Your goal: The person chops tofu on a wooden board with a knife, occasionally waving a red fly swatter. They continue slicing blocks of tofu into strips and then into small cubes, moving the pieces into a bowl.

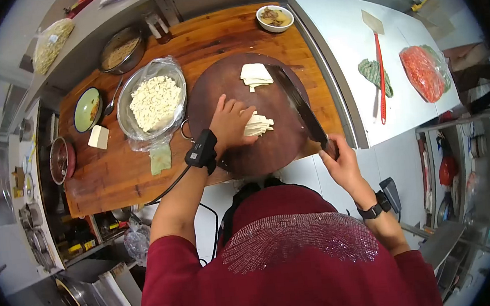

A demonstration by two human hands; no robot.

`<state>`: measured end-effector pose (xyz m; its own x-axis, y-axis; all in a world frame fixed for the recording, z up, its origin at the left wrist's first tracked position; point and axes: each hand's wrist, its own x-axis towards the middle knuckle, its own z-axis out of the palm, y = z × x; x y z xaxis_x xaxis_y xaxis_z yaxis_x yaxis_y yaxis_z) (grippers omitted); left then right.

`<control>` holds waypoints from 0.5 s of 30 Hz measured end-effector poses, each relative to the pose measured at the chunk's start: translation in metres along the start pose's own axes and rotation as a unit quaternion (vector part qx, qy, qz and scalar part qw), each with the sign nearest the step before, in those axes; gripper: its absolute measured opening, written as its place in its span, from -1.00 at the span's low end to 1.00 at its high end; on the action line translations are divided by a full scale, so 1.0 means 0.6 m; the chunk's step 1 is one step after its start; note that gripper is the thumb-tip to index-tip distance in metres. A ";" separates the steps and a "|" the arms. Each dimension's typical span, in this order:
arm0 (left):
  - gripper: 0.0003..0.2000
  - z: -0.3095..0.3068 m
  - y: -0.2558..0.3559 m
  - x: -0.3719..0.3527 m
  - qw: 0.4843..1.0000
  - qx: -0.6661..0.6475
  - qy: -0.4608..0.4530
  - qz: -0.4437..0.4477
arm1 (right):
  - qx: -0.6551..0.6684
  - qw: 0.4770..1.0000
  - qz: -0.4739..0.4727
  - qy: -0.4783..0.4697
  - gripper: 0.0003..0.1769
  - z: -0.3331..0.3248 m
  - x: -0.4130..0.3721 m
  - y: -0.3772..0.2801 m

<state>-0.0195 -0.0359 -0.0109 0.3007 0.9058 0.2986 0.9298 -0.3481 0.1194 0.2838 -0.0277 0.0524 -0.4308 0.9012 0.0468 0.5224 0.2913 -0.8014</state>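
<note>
My right hand [342, 162] is closed round the handle of a cleaver [297, 99], whose long dark blade points away over the right side of a round cutting board [221, 85]. My left hand [233, 122] rests on the board with its fingers apart, touching a small heap of white tofu-like strips [261, 125]. Beyond it, near the blade's tip, lies a stack of white slices [255, 73]. To the left stands a metal bowl lined with plastic [124, 120], full of small white diced pieces [156, 102].
Around the board on the wooden table [211, 33] are a pale block [99, 136], a green bowl [86, 108], a spoon [113, 97], a pot [122, 50] and a white bowl [276, 19]. A white counter [345, 33] at right holds a red-handled spatula [380, 77] and a bagged red food [423, 73].
</note>
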 end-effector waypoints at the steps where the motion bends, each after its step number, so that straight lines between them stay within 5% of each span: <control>1: -0.31 -0.004 0.002 0.006 0.997 0.000 -0.075 -0.010 | 0.003 1.000 -0.006 -0.006 -0.66 0.003 0.008 0.000; 2: -0.30 -0.008 0.003 0.011 0.989 0.000 -0.148 -0.022 | 0.019 1.000 -0.008 -0.011 -0.66 0.004 0.017 0.001; 13: -0.39 -0.014 0.050 -0.009 0.979 -0.032 -0.102 -0.176 | 0.007 0.993 -0.010 -0.115 -0.62 -0.013 0.066 0.037; 15: -0.39 0.001 0.072 -0.011 0.951 -0.030 -0.063 -0.301 | 0.009 0.993 -0.033 -0.114 -0.63 -0.005 0.070 0.039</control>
<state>0.0188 -0.0570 -0.0083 -0.2552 0.9659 0.0439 0.9290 0.2323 0.2880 0.2799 0.0181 0.0377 -0.6197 0.7840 -0.0355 0.4757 0.3392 -0.8116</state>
